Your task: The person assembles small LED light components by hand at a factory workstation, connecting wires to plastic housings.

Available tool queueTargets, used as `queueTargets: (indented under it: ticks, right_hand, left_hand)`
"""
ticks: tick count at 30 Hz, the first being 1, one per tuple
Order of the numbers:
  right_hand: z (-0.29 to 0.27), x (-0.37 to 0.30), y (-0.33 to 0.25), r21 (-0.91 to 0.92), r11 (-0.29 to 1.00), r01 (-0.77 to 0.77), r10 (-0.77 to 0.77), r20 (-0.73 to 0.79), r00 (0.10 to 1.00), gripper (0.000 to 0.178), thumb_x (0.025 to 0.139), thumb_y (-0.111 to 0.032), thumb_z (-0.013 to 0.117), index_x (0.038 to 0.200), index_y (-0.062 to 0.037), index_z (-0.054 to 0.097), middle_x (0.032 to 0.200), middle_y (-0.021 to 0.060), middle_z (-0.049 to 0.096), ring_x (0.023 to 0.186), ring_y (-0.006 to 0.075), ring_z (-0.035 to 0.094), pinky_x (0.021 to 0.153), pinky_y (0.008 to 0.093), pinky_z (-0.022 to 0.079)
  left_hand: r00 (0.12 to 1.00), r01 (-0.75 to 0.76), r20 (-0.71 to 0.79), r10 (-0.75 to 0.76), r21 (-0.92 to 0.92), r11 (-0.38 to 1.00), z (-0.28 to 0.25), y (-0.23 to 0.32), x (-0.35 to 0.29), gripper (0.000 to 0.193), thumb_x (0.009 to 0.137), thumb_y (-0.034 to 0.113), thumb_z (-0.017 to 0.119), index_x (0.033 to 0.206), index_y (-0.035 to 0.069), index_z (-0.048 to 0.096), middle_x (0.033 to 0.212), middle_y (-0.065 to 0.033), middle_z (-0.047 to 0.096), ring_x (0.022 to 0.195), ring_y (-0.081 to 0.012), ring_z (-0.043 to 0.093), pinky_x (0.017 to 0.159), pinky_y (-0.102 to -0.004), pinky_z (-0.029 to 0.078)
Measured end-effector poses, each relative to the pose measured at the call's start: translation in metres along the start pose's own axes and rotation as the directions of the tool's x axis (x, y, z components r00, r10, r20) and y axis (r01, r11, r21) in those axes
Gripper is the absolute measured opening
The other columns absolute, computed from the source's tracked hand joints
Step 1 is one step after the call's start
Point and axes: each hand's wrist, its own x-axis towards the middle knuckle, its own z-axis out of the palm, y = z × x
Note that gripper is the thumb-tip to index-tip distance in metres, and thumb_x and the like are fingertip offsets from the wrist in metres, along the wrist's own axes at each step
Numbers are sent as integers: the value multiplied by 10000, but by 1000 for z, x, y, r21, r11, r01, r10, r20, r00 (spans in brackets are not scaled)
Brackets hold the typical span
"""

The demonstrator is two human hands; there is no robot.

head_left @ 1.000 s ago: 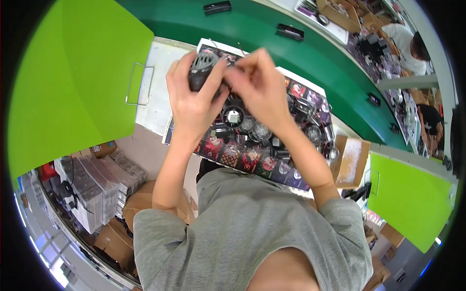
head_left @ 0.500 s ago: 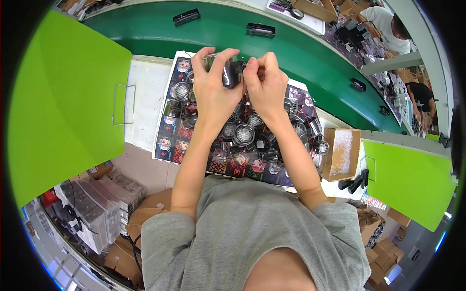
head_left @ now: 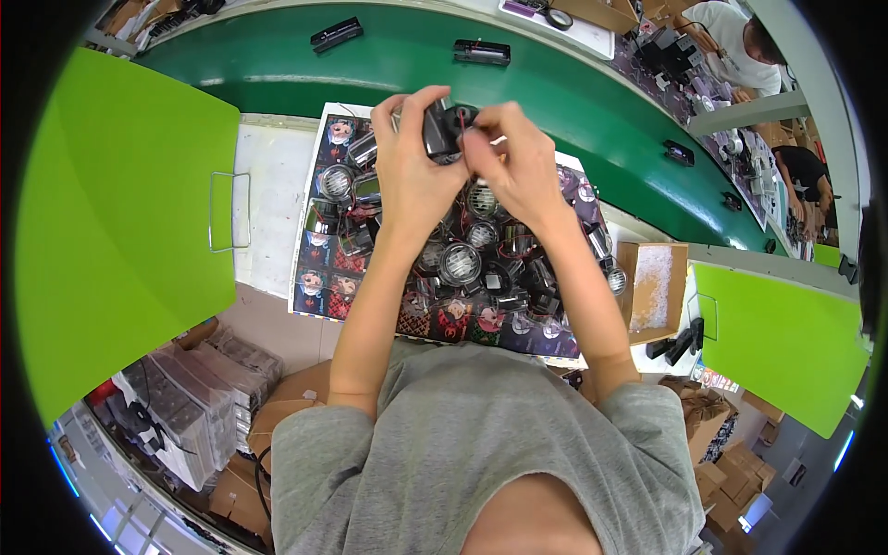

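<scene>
My left hand (head_left: 412, 166) and my right hand (head_left: 513, 162) are raised together over the bench, both gripping a small black part (head_left: 442, 129) with thin red wires. The fingertips of my right hand pinch at its right side. Below my hands lies a pile of several small round speaker-like parts (head_left: 460, 264) with metal grilles, spread on a printed mat (head_left: 324, 277) with cartoon pictures.
A green conveyor belt (head_left: 573, 102) runs behind the mat, carrying black parts (head_left: 481, 51). Bright green panels stand at left (head_left: 120, 222) and right (head_left: 786, 342). A cardboard box (head_left: 652, 287) of small white pieces sits right of the mat. Other people (head_left: 740, 37) work at the far right.
The view has shifted, so my hands and the mat sit lower and more central in the picture. Both hands stay together on the black part, with the fingers repositioned on it.
</scene>
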Motion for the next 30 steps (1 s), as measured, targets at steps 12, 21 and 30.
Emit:
queueTargets:
  ticks: [12,21,30]
  right_hand:
    - [-29,-8,65,-166,927,-337,360,131,924,173,846,-132,559,776,-6,463,776,79,618,723,110,596,572,227,498]
    - [-44,14,144,-703,691,-170,239,0,971,384,777,-337,604,994,-20,593,1029,171,581,872,290,589,739,372,476]
    - [-43,23,5,-103,995,-1,40,375,926,274,762,-156,647,1014,-55,606,866,78,558,724,115,536,577,234,439]
  left_hand:
    - [738,651,325,-591,-572,498,-20,-35,12,521,675,151,701,1130,46,470,930,-113,575,731,-203,595,618,-344,517]
    - [452,704,794,-407,-598,-384,-9,-34,1,329,853,261,506,1092,35,480,1074,-169,521,988,-365,504,797,-426,469]
    - [637,757,623,-454,-618,215,-1,-3,-7,358,784,169,591,1120,111,480,979,-40,557,754,-149,580,532,-334,524]
